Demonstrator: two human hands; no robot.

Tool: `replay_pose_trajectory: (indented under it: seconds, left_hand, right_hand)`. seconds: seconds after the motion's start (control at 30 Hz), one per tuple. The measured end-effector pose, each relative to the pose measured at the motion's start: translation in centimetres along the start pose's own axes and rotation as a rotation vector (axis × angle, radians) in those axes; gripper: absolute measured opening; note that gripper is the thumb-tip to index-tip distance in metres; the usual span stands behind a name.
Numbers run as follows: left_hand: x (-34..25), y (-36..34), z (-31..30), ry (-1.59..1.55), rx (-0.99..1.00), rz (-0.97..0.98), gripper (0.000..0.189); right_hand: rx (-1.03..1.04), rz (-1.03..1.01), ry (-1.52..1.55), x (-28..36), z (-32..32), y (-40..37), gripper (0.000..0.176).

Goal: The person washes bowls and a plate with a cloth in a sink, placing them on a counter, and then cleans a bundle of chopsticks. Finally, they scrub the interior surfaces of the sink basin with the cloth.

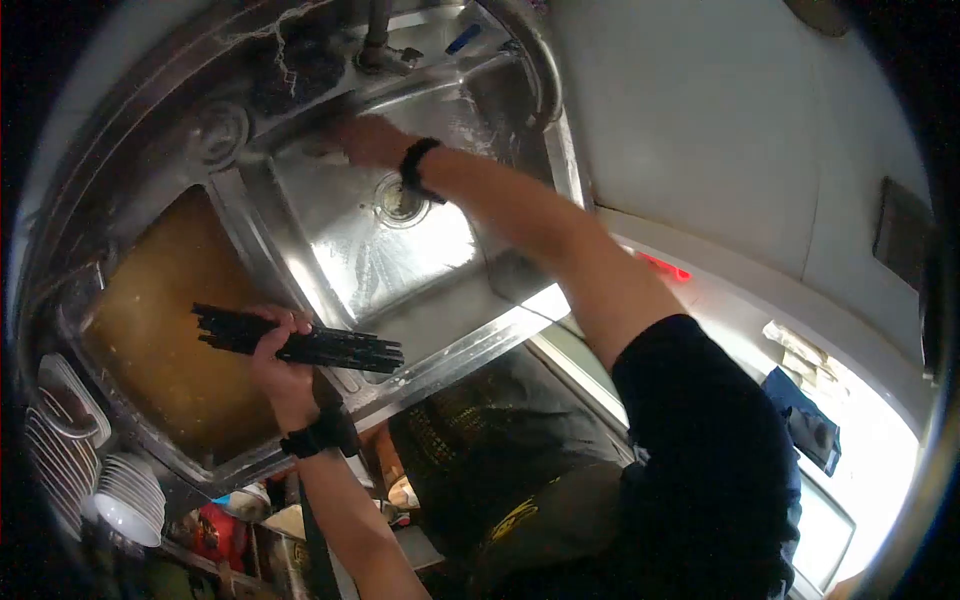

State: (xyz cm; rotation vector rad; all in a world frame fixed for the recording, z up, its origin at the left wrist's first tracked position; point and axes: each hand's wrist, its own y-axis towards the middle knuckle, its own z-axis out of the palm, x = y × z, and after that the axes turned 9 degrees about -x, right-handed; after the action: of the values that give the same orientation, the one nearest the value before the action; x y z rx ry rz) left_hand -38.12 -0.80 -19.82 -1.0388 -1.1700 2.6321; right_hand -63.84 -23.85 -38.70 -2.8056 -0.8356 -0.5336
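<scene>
A bundle of dark, thin sticks (pixel 345 348) lies in my left hand (pixel 279 358), whose fingers wrap round it near the divider between two sink basins. Below and beside that hand is the left basin, filled with cloudy brownish water (pixel 180 330). My right hand (pixel 372 140), smeared by motion, reaches over the upper left part of the right steel basin (pixel 350 250), up and to the left of its drain (pixel 400 200). Whether it holds anything is hidden by the blur.
Stacked white bowls (pixel 130 500) and a row of plates (pixel 60 460) stand at the lower left. A faucet (pixel 385 58) and a blue object (pixel 463 39) are behind the right basin. A curved metal pipe (pixel 545 70) rises at its upper right corner.
</scene>
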Motion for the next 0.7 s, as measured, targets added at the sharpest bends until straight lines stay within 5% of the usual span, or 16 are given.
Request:
replay_pose_trajectory:
  seconds: [0.1,0.17,0.27,0.37,0.53,0.67,0.7]
  left_hand:
    - [0.3,0.1,0.0,0.027,-0.136,-0.06,0.031]
    - [0.0,-0.6,0.4,0.046,-0.09,-0.035,0.031]
    - [-0.2,-0.2,0.5,0.028,-0.029,-0.021,0.031]
    - [-0.3,-0.5,0.9,0.058,-0.094,-0.031,0.031]
    - [0.7,0.6,-1.0,0.034,-0.045,-0.059,0.031]
    - [0.4,0.6,-1.0,0.011,0.005,-0.064,0.031]
    - [0.5,0.6,-1.0,0.031,-0.03,-0.07,0.031]
  right_hand:
    - [-0.075,-0.261,0.084,4.1,-0.9,-2.8,0.016]
    - [0.157,-0.293,0.271,4.4,-1.2,-6.7,0.013]
    - [0.289,-0.513,0.074,3.0,-4.0,-9.3,0.015]
    - [0.16,-0.154,0.133,1.4,-9.6,-7.3,0.021]
    - [-0.048,-0.018,0.164,-1.4,-5.0,-4.4,0.033]
    - [0.219,-0.257,-0.027,0.7,-2.7,-8.9,0.038]
    - [0.283,-0.14,0.069,1.5,-6.1,-9.3,0.04]
